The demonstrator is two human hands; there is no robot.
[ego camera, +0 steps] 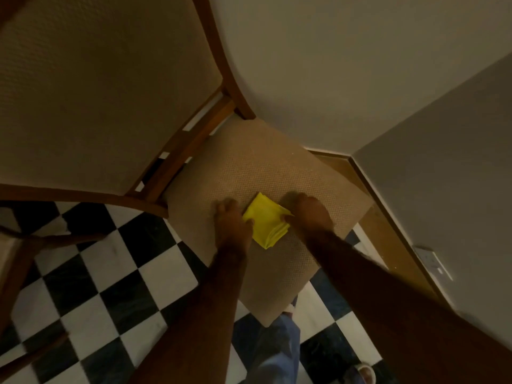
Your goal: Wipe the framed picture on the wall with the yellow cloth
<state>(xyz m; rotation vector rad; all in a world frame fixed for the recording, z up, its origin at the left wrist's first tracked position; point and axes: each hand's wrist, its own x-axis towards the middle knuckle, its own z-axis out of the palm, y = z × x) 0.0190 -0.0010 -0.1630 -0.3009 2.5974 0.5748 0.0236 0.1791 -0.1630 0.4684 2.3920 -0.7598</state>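
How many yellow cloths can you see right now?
1. The folded yellow cloth lies on the chair seat, between the left hand and the right hand, which both touch its edges. Layers look like one cloth.

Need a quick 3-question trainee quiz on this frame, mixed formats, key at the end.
1. True or false: the yellow cloth lies folded on the chair seat.
2. Which hand touches the cloth? A) only the left hand B) only the right hand C) both, one at each side
3. Fill in: the floor beside the chair has a black-and-white ______ pattern.

Key:
1. True.
2. C, though blur hides whether either hand has actually gripped it.
3. Checkered. The framed picture is not in view.
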